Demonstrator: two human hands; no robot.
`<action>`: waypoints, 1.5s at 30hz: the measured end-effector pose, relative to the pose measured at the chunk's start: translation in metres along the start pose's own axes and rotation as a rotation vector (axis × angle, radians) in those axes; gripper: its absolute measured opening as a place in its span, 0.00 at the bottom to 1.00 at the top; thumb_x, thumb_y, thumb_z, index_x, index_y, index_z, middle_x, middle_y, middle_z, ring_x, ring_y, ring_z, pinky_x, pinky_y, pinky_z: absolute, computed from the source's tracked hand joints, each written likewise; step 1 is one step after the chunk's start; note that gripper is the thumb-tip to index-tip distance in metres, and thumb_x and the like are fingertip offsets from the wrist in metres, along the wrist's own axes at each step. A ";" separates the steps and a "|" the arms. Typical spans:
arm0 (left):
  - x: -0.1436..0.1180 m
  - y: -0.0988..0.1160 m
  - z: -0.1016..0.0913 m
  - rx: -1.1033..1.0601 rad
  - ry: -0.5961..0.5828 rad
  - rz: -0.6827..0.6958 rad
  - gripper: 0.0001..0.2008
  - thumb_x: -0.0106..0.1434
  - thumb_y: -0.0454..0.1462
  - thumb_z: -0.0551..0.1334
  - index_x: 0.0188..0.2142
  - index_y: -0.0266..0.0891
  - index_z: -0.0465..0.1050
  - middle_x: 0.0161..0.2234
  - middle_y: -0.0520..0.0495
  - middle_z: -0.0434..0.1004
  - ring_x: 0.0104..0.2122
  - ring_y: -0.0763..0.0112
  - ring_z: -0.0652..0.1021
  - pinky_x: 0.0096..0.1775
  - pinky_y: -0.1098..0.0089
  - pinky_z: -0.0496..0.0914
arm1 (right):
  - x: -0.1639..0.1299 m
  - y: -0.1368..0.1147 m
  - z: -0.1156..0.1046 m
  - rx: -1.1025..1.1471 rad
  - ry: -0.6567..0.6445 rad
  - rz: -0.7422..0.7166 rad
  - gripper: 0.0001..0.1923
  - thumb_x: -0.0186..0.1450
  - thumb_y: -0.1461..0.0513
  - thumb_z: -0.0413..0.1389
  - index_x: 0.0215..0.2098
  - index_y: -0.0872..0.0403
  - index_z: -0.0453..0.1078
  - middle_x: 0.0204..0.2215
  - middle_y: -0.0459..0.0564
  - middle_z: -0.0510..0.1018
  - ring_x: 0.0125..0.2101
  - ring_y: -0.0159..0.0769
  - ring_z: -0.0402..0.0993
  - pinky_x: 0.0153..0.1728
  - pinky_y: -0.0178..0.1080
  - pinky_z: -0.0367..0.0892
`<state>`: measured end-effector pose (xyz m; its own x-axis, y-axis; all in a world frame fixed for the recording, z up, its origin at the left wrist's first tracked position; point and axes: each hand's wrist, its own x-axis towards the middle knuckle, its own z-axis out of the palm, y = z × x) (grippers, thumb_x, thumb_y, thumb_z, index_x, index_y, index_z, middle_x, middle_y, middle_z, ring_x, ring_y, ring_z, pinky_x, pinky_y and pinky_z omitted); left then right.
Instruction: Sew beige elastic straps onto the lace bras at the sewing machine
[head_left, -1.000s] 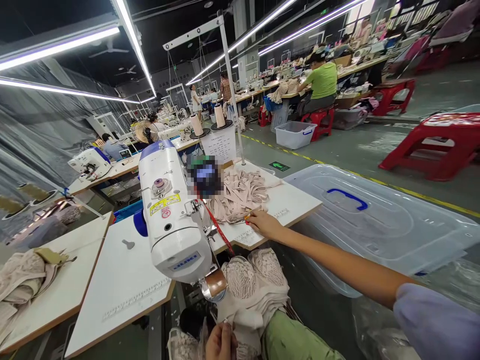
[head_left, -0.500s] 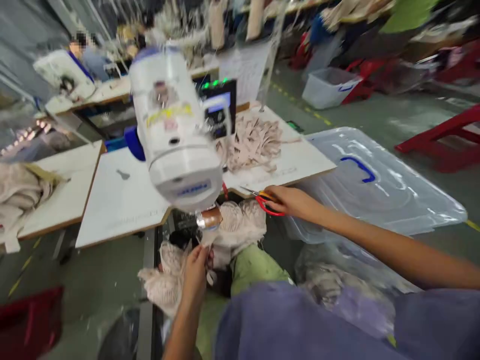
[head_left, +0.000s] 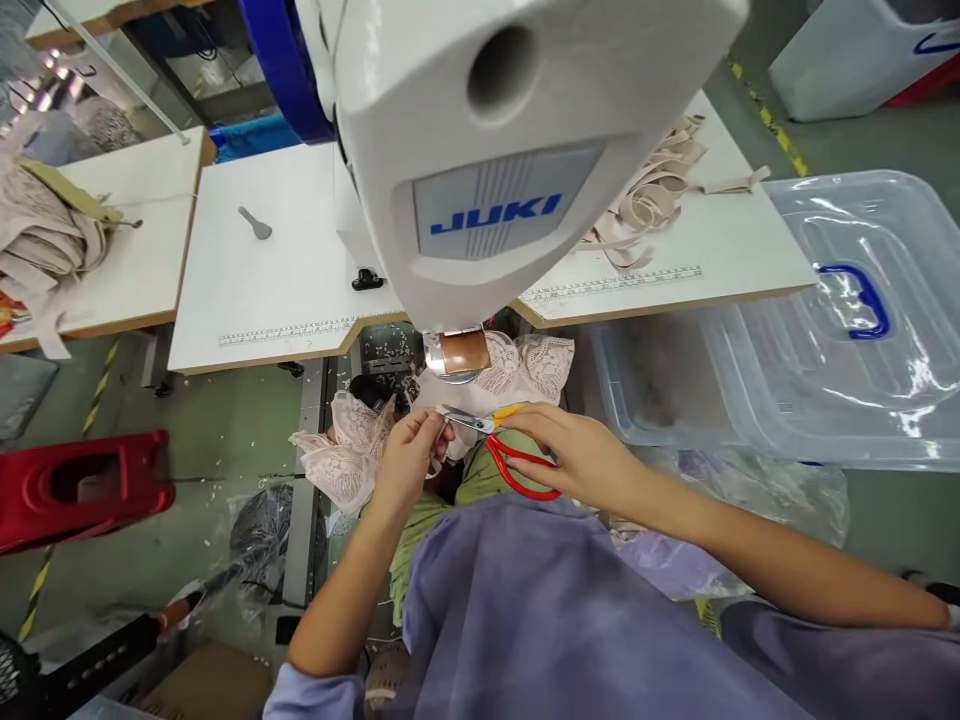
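Below the head of a white sewing machine [head_left: 480,190] hang pale pink lace bras, one lace bra [head_left: 346,455] at the left and more lace cups [head_left: 529,368] at the right. My left hand [head_left: 412,450] pinches the edge of the pale fabric between thumb and fingers. My right hand [head_left: 577,450] is closed round scissors [head_left: 517,478] with red and yellow handles. The scissors' blades point left and their tips meet the fabric at my left fingertips. Whether the blades are closed I cannot tell.
A white sewing table [head_left: 262,260] carries a grey spoon-shaped tool [head_left: 256,224] and, on the right, a heap of beige straps [head_left: 652,200]. Beside it stands a clear plastic bin with a lid [head_left: 795,400]. A red stool [head_left: 82,490] is on the floor at left.
My right hand has brought the scissors from the table edge leftward to my left hand. My left hand still pinches the fabric. The view has tilted down and come closer to the machine.
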<state>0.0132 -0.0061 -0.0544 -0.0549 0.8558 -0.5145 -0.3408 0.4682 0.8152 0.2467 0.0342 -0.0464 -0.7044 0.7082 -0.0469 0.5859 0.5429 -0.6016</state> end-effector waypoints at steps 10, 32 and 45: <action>0.002 -0.004 -0.015 -0.075 0.013 -0.044 0.17 0.54 0.48 0.67 0.28 0.35 0.73 0.19 0.57 0.60 0.17 0.82 0.56 0.21 0.76 0.49 | -0.010 0.013 -0.008 0.189 0.021 0.081 0.16 0.66 0.57 0.57 0.52 0.48 0.72 0.43 0.50 0.80 0.28 0.34 0.74 0.29 0.37 0.71; -0.005 -0.010 -0.016 0.039 0.152 0.126 0.19 0.58 0.49 0.69 0.27 0.36 0.71 0.19 0.58 0.60 0.20 0.81 0.58 0.23 0.76 0.52 | 0.009 0.005 0.001 0.283 -0.097 0.129 0.17 0.68 0.53 0.56 0.53 0.45 0.75 0.43 0.48 0.81 0.31 0.37 0.76 0.32 0.39 0.69; -0.007 0.009 0.000 -0.083 -0.052 -0.050 0.16 0.57 0.48 0.67 0.31 0.36 0.72 0.23 0.52 0.73 0.16 0.80 0.65 0.19 0.75 0.56 | 0.044 0.044 -0.067 -0.250 0.403 0.033 0.22 0.69 0.53 0.57 0.57 0.55 0.71 0.52 0.64 0.75 0.54 0.60 0.70 0.53 0.59 0.66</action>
<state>0.0106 -0.0079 -0.0429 0.0119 0.8432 -0.5375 -0.4185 0.4923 0.7632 0.2683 0.1199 -0.0219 -0.5010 0.8189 0.2801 0.7185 0.5740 -0.3927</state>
